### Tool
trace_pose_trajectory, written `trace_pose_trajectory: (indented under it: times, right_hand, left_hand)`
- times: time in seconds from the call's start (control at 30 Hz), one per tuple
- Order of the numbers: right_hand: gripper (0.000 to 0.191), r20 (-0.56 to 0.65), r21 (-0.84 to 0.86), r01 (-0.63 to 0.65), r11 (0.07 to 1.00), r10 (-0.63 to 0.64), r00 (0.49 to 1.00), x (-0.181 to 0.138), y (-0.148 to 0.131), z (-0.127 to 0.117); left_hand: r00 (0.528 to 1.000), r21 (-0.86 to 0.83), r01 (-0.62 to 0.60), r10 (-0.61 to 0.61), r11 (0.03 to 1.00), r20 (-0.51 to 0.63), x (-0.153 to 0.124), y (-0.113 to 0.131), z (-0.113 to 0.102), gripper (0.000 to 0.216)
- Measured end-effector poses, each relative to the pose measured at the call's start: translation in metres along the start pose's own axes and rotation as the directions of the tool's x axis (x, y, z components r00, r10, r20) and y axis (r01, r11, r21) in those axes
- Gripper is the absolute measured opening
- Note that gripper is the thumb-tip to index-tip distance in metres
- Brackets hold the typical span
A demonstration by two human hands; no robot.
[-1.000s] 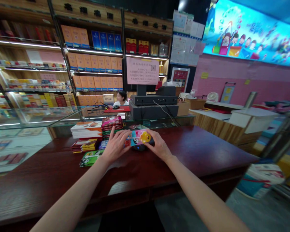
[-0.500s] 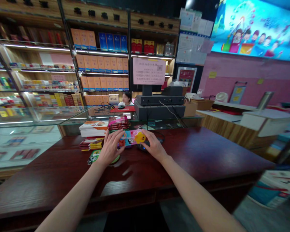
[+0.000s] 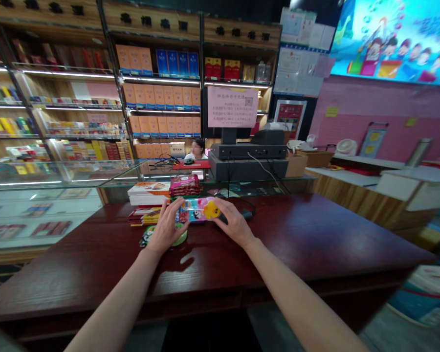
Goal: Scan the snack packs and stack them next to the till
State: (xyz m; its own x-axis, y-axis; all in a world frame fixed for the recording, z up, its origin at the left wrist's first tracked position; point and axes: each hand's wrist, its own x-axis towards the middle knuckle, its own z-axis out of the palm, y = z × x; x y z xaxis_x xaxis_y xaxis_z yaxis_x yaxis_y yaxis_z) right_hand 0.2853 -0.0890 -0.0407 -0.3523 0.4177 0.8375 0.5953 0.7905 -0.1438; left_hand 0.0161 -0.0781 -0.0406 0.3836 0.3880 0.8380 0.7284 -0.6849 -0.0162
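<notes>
Between my two hands is a small colourful packet [image 3: 197, 210], blue and pink with a yellow flower-like shape at its right end. My left hand [image 3: 167, 227] grips its left end, thumb below and fingers above. The right end is pinched by my right hand [image 3: 232, 221]. The packet is held above the dark red-brown desk [image 3: 220, 264]. Below and behind my left hand lies a green panda-printed item [image 3: 146, 235], partly covered. Just behind stand a stack of white boxes [image 3: 148, 194], red and yellow packets [image 3: 144, 216] and dark red packages [image 3: 185, 186].
A cash register [image 3: 247, 161] with a pink notice [image 3: 232, 107] stands beyond the desk on a glass counter. A person [image 3: 198, 148] is behind it, mostly hidden. Shelves of orange boxes [image 3: 161, 98] line the back. A bucket [image 3: 421, 296] stands on the floor at right.
The whole view has shifted, so the scene sits slightly further right. Both hands still hold the packet, which has moved a little left relative to the desk items.
</notes>
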Motion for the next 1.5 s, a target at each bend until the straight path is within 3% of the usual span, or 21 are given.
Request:
trace_pose_trajectory:
  times: [0.2, 0.43, 0.67, 0.77, 0.97, 1.1, 1.33, 1.5]
  right_hand:
    - [0.056, -0.013, 0.024, 0.005, 1.0, -0.004, 1.0, -0.0042, -0.0043, -0.0004]
    - [0.049, 0.004, 0.053, -0.006, 0.999, 0.006, 1.0, -0.0089, -0.0018, -0.0004]
    - [0.034, -0.028, 0.084, -0.082, 0.993, 0.085, 0.996, -0.0093, -0.001, 0.0024]
    - [0.03, -0.052, 0.095, -0.153, 0.984, 0.159, 0.986, -0.0081, -0.0019, 0.0042]
    - [0.034, -0.096, 0.028, -0.301, 0.953, 0.302, 0.948, -0.0062, -0.0016, 0.0044]
    - [0.037, -0.107, -0.028, -0.332, 0.943, 0.327, 0.939, -0.0062, -0.001, 0.0035]
    - [0.038, -0.106, 0.027, -0.373, 0.928, 0.373, 0.922, -0.0052, -0.002, 0.0043]
    - [0.038, -0.085, 0.056, -0.374, 0.926, 0.378, 0.922, -0.005, -0.0023, 0.002]
  left_hand:
    - [1.0, -0.065, -0.014, 0.013, 0.998, -0.012, 0.0005, 0.0028, -0.0029, 0.061]
    - [0.999, -0.101, 0.021, -0.018, 0.995, 0.034, -0.002, 0.0021, -0.0031, 0.033]
    - [0.997, -0.031, 0.083, -0.082, 0.996, 0.011, -0.0013, 0.0033, -0.0053, 0.022]
    - [0.993, -0.003, 0.114, -0.114, 0.993, 0.002, -0.0022, 0.0032, -0.0035, 0.03]
    - [0.994, 0.011, 0.107, -0.106, 0.994, -0.031, -0.0026, 0.0031, 0.0026, 0.075]
    - [0.998, 0.067, 0.061, -0.062, 0.996, 0.012, -0.0006, 0.0046, 0.003, 0.077]
    - [0.998, 0.194, 0.042, -0.051, 0.98, 0.042, -0.0027, 0.0019, 0.0044, 0.079]
    - [0.997, 0.197, 0.043, -0.056, 0.979, 0.06, -0.0026, 0.0027, 0.0026, 0.078]
